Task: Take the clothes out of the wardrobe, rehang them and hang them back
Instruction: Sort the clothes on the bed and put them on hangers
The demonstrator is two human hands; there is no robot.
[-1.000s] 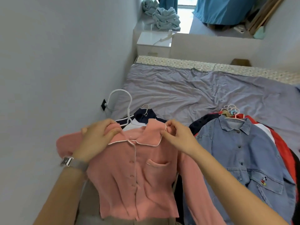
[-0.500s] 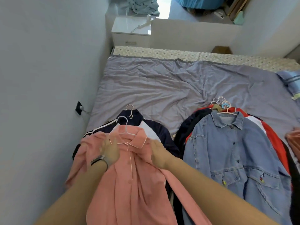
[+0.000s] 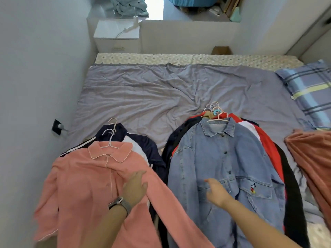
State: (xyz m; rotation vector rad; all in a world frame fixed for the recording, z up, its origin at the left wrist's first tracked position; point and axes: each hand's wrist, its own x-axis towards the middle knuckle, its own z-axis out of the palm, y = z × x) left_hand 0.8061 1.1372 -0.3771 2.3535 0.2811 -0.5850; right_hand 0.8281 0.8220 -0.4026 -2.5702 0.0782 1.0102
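A pink shirt [image 3: 84, 187] on a white hanger [image 3: 109, 138] lies flat on the left pile, on top of a navy jacket [image 3: 143, 140]. My left hand [image 3: 135, 187] hovers open over the pink shirt's right side, a watch on the wrist. My right hand [image 3: 215, 192] reaches with relaxed fingers over a denim shirt [image 3: 223, 169], which tops the right pile of hung clothes with several hanger hooks [image 3: 214, 109] bunched at its collar. Neither hand holds anything.
The piles lie on a bed with a grey-purple sheet [image 3: 161, 97]. A plaid pillow [image 3: 311, 90] and a rust-coloured cloth [image 3: 311, 161] are at the right. A wall runs along the left, with a socket [image 3: 56, 127]. A white nightstand [image 3: 117, 35] stands beyond the bed.
Both hands let go of the pink shirt, which now lies flat on the left pile. My right hand moved right over the denim shirt; my left hand drew back.
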